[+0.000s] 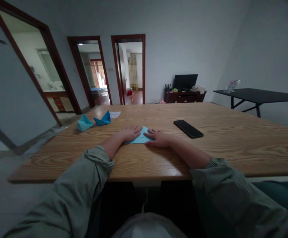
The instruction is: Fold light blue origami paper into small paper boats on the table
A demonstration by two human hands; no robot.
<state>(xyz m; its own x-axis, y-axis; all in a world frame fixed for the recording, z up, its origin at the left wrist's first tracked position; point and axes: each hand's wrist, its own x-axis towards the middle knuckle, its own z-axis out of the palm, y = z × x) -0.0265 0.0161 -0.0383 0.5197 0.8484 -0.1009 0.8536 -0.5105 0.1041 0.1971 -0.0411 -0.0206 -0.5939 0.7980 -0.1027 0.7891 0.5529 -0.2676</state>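
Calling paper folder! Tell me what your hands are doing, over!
Left hand, right hand flat on folded blue paper. Black phone off to the right, not touching.

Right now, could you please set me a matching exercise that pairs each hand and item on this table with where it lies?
Things:
1. Left hand
2. Right hand
3. Black smartphone
4. White paper slip

Places:
A. Beside the darker blue origami boat
B. On the right part of the folded blue paper
C. On the wooden table, right of both hands
D. On the left part of the folded blue paper

Pairs: 1-D, 2-B, 3-C, 4-A
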